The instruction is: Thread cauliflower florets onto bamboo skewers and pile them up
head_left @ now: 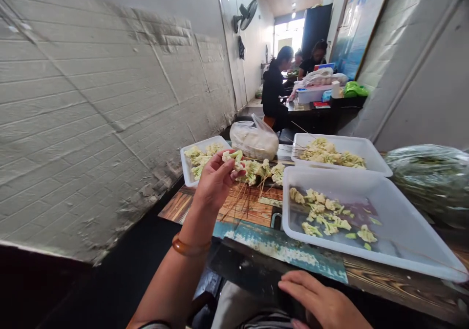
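Note:
My left hand is raised over the table, its fingers pinching a cauliflower floret. Beneath and right of it lie more florets with thin wooden skewers pointing toward me. Low at the front, my right hand has its fingers stretched out over a dark surface at my lap; no object shows in it. To the right, a large white tray contains scattered florets and green bits. A smaller white tray at the left also has florets in it.
Behind the large tray, another white tray bears piled cauliflower. A tied plastic bag stands at the table's back. Plastic-wrapped greens are at the far right. People sit at a farther table; a wall runs along the left.

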A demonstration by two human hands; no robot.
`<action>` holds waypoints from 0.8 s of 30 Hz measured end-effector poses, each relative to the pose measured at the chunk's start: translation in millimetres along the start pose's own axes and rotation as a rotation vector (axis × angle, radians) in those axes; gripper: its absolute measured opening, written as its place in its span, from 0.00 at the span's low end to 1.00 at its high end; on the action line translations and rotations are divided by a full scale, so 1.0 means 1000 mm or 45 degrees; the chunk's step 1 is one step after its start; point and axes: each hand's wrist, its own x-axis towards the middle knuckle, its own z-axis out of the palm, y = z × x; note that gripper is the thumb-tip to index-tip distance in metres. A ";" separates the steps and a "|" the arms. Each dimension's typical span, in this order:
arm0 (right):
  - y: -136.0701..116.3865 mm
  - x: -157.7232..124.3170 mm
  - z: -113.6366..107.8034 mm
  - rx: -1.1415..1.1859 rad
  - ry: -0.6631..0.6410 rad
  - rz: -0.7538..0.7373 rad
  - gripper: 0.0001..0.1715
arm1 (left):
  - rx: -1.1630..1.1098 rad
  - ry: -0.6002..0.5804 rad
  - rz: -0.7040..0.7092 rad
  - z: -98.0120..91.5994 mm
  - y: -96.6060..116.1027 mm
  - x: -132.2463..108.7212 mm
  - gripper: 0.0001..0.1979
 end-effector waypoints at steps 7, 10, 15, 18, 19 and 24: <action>-0.016 0.050 0.036 -0.190 0.011 0.069 0.24 | -0.053 0.027 0.027 -0.027 0.024 -0.032 0.16; -0.029 0.082 0.047 -0.188 -0.081 0.153 0.23 | -0.097 0.025 -0.004 -0.032 0.019 -0.041 0.16; -0.054 0.128 0.054 -0.189 -0.197 0.233 0.24 | -0.098 -0.033 -0.081 -0.037 0.004 -0.050 0.15; -0.065 0.132 0.053 -0.112 -0.198 0.139 0.23 | -0.103 -0.003 -0.098 -0.044 0.008 -0.055 0.14; -0.068 0.131 0.054 -0.074 -0.197 0.099 0.23 | -0.103 0.015 -0.088 -0.046 0.012 -0.057 0.14; -0.068 0.124 0.072 -0.064 -0.242 -0.013 0.23 | -0.055 0.064 0.003 -0.054 0.034 -0.069 0.14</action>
